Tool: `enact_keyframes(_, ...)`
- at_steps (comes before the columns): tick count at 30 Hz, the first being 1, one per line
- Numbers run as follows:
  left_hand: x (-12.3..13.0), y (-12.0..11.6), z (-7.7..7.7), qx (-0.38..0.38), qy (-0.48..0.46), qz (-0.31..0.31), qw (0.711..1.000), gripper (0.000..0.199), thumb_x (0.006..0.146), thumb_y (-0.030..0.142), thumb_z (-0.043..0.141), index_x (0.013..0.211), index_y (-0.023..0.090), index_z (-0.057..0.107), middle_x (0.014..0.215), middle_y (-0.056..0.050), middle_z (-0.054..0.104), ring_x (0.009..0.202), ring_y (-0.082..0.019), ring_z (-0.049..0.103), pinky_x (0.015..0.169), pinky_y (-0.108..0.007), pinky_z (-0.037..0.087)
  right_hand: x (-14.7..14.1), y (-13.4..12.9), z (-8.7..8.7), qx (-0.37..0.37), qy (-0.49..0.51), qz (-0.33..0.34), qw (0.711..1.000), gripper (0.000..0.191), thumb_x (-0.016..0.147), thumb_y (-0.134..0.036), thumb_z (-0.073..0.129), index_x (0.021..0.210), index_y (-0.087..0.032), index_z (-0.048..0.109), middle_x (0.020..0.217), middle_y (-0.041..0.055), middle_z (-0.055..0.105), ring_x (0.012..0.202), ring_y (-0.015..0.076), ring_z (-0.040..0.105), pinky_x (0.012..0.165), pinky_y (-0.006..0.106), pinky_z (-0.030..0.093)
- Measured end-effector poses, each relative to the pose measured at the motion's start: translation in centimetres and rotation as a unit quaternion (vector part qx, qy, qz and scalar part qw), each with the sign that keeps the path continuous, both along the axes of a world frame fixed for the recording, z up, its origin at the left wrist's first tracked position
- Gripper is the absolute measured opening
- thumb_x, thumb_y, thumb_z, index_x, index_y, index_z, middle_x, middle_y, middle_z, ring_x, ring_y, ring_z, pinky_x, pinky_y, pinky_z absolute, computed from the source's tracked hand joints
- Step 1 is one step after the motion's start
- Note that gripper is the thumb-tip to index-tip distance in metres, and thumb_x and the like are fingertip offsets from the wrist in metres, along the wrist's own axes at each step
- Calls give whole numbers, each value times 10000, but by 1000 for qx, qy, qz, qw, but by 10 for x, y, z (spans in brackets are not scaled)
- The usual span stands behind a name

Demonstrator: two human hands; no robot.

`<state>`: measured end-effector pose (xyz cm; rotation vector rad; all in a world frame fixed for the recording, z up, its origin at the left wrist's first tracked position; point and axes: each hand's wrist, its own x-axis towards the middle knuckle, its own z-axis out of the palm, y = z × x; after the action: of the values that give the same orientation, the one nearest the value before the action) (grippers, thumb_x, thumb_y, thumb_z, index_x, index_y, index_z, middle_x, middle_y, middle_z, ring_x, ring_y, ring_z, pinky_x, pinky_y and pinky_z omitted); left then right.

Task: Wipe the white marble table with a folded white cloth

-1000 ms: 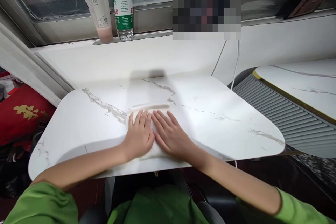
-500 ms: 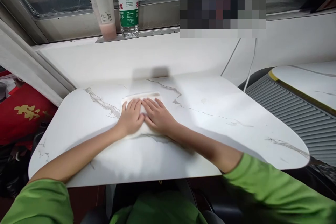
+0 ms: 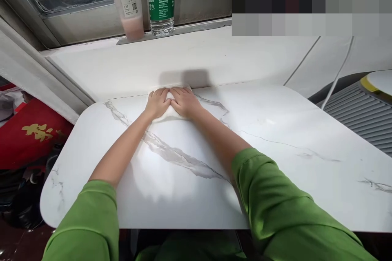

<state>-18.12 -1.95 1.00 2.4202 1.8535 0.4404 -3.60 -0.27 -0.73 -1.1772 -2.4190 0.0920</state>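
Note:
A folded white cloth [image 3: 168, 115] lies on the marble-patterned white table [image 3: 183, 204], close to the wall at the table's far edge. My left hand [image 3: 157, 103] rests flat on the cloth's left part, fingers stretched forward. Beside it, my right hand [image 3: 185, 102] presses flat on the right part, its thumb near the left thumb. Both hands cover most of the cloth, and only its near edge and a strip between the hands show clearly.
On the window ledge stand a plastic cup [image 3: 133, 12] with pink liquid and a green-labelled water bottle [image 3: 162, 8]. A red bag [image 3: 33, 134] sits left of the table. White cables [image 3: 338, 73] hang at right, near a grey ribbed surface [image 3: 355, 110].
Both hands have pushed the cloth forward across the table, from around its middle to the wall edge. My arms are stretched further out, and the view has shifted.

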Motion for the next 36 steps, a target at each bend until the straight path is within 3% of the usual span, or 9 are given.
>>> enact_keyframes(5,2,-4,-3,3,6,15,1000,472,916,227,332,1377,150,402,1451,-80,416,1354,-200,331,1142,-426,193,1,-1,-3,18,-13,-7,1000,495,881,-220,300,1317,-53,464,1364,149,506,1252,259,430,1076,429,248)
enact_keyframes(10,7,-34,-2,9,16,28,999,472,921,221,325,1382,141,391,1474,-89,381,1372,-210,304,1144,-454,185,4,-27,-1,18,-37,-6,999,530,895,-228,293,1367,-28,428,1423,154,449,1309,258,384,1107,428,216)
enact_keyframes(14,7,-80,0,-2,17,6,1000,473,925,223,327,1383,122,388,1482,-107,367,1380,-219,293,1148,-468,169,7,-71,-1,21,-57,-7,998,532,907,-238,297,1375,-19,424,1435,160,434,1328,265,367,1119,435,211)
enact_keyframes(23,-7,-215,1,16,53,-44,998,510,936,245,291,1406,56,351,1487,-154,348,1404,-264,251,1159,-496,139,7,-208,2,79,-43,36,995,543,941,-289,283,1346,29,455,1397,206,464,1320,310,376,1109,497,248)
enact_keyframes(28,-14,-277,8,18,64,-44,997,516,953,250,277,1430,54,310,1499,-163,322,1419,-282,214,1161,-519,143,2,-257,8,81,-27,92,992,541,937,-284,304,1356,25,449,1409,210,447,1345,324,338,1115,524,242)
enact_keyframes(32,-19,-288,9,12,69,-37,997,529,949,242,289,1450,73,265,1502,-152,320,1421,-269,214,1162,-508,157,-2,-261,8,74,-19,126,989,547,918,-285,335,1354,24,450,1406,215,449,1344,333,332,1108,534,253)
enact_keyframes(36,-31,-254,4,18,59,-19,998,521,923,238,302,1413,63,325,1470,-165,370,1398,-270,268,1155,-505,165,-16,-224,4,73,-12,138,988,547,910,-284,329,1335,31,465,1383,214,476,1309,329,377,1106,515,248)
